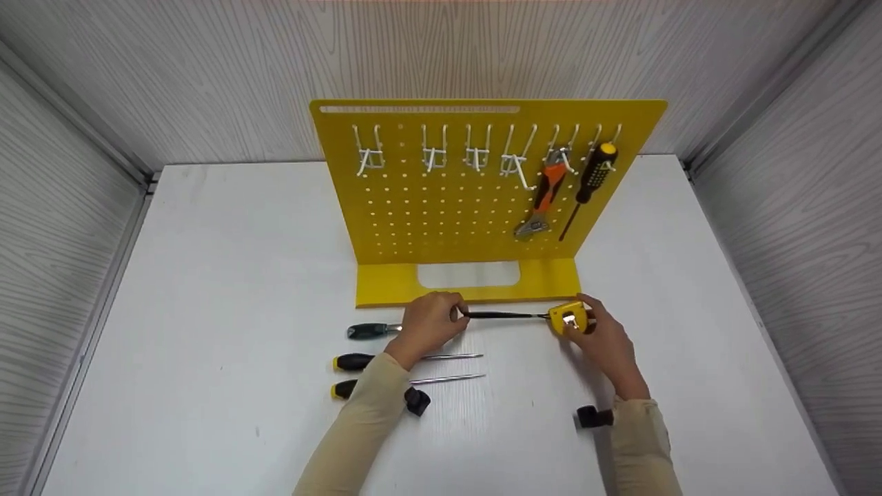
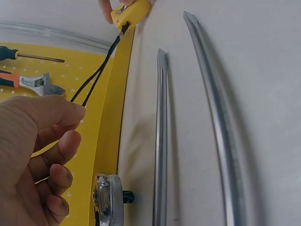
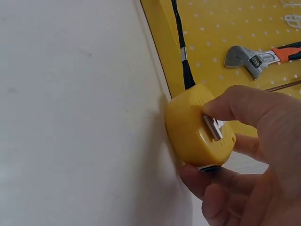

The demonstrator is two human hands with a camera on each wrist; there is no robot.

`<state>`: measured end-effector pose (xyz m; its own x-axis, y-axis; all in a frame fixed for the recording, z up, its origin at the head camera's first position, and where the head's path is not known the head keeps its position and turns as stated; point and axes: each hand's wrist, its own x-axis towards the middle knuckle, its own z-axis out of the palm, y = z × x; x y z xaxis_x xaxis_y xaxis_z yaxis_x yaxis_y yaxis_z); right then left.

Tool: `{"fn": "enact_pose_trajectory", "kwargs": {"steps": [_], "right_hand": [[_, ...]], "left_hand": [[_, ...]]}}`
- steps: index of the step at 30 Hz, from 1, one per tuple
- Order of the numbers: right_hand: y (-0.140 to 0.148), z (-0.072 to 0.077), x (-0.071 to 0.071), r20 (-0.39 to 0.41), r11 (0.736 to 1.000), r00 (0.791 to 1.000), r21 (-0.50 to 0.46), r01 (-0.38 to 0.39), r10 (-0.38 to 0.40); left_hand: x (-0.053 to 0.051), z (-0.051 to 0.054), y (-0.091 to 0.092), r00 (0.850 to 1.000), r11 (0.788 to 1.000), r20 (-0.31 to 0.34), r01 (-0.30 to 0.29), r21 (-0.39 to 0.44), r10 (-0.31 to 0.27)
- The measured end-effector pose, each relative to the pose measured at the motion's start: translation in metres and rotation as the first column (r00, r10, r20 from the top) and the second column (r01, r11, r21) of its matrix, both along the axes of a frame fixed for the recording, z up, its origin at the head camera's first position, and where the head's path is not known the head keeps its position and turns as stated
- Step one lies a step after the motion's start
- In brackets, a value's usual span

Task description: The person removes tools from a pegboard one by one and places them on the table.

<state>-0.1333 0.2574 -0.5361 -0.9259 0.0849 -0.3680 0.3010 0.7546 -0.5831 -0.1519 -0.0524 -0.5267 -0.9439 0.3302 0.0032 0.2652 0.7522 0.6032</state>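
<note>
A yellow tape measure [image 1: 566, 318] is gripped by the right hand [image 1: 610, 348] just in front of the pegboard's base; in the right wrist view the thumb lies by the metal clip of the tape measure [image 3: 195, 127]. Its black strap [image 1: 503, 315] stretches leftward to the left hand [image 1: 428, 322], whose thumb and forefinger pinch the far end. The left wrist view shows the strap [image 2: 101, 68] as a two-strand loop. Beneath the left hand and forearm lie a tool with a dark green handle [image 1: 367, 331] and two screwdrivers with black and yellow handles [image 1: 353, 362].
A yellow pegboard [image 1: 441, 213] stands behind the hands, with several white hooks [image 1: 434, 158]. On its right side hang an orange and black adjustable wrench [image 1: 549, 186] and a black and yellow screwdriver [image 1: 594, 176]. Grey wood-patterned walls enclose the white table [image 1: 227, 275].
</note>
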Motion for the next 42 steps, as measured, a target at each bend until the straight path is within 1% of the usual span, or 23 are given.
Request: {"fn": "enact_pose_trajectory", "kwargs": {"steps": [5, 11, 15, 20, 26, 31, 37, 42], "right_hand": [[0.001, 0.003, -0.001, 0.004, 1.0, 1.0, 0.007, -0.028, 0.028], [0.0, 0.002, 0.0, -0.059, 0.997, 0.996, 0.029, -0.067, 0.069], [0.0, 0.0, 0.0, -0.065, 0.997, 0.995, 0.044, -0.071, 0.074], [0.0, -0.001, 0.001, -0.057, 0.997, 0.996, 0.043, -0.069, 0.071], [-0.001, -0.002, 0.004, -0.037, 0.998, 0.998, 0.049, -0.048, 0.05], [-0.004, -0.001, 0.005, -0.036, 0.997, 0.999, 0.065, -0.037, 0.039], [-0.007, -0.001, 0.004, -0.04, 0.997, 0.999, 0.074, -0.018, 0.021], [-0.011, -0.002, 0.005, -0.029, 0.996, 1.0, 0.089, 0.008, -0.006]], "left_hand": [[-0.002, -0.001, 0.0, 1.0, 0.999, -0.011, 0.008, -0.033, -0.008], [-0.002, -0.001, 0.0, 1.0, 0.998, -0.022, 0.016, -0.054, -0.018], [-0.001, -0.003, 0.001, 1.0, 0.997, -0.027, 0.013, -0.069, -0.015], [-0.001, -0.004, 0.001, 1.0, 0.997, -0.025, 0.01, -0.079, -0.012], [-0.001, -0.006, 0.001, 1.0, 0.996, -0.022, 0.012, -0.086, -0.014], [-0.004, -0.007, 0.001, 1.0, 0.995, -0.008, 0.006, -0.096, -0.007], [-0.008, -0.007, 0.002, 1.0, 0.993, -0.022, -0.005, -0.115, 0.003], [-0.008, -0.008, 0.002, 1.0, 0.994, 0.001, 0.001, -0.113, -0.001]]}}
